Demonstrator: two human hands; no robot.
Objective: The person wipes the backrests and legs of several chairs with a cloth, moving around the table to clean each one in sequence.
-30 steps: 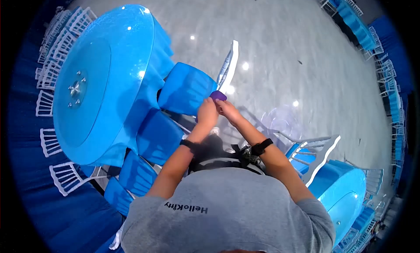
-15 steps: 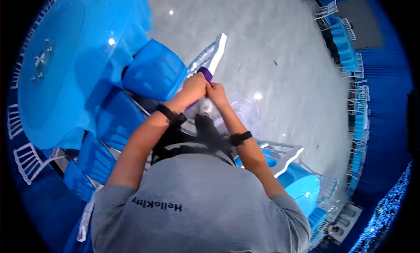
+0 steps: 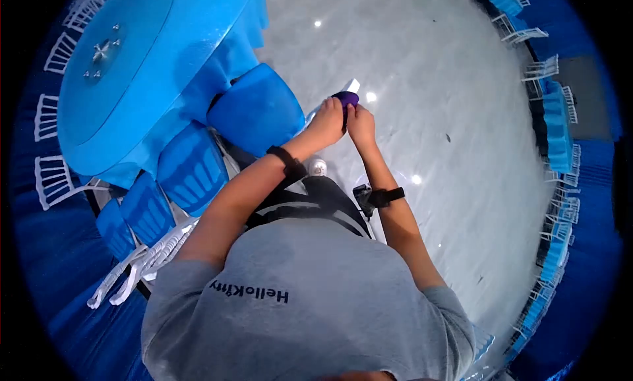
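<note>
A white chair back (image 3: 354,86) stands in front of me, mostly hidden behind my hands, beside a blue seat (image 3: 257,111). A purple sash (image 3: 345,99) lies across its upper end. My left hand (image 3: 328,122) is closed on the sash from the left, fingers bent at its edge. From the right, my right hand (image 3: 361,124) pinches the same sash, its thumb and fingers close to the left hand. My palms are turned away, so the exact grip is partly hidden.
A round table (image 3: 132,78) with a blue cloth stands at the left, a small metallic centrepiece (image 3: 101,50) on it. Blue-seated chairs (image 3: 191,163) line its near side. More white chairs (image 3: 541,69) and a blue-draped table (image 3: 558,127) stand far right. Grey floor (image 3: 455,137) lies between.
Both hands have moved up and right in view with the sash between them. The chair back now shows less. My body has turned, and the chair at lower right has left view.
</note>
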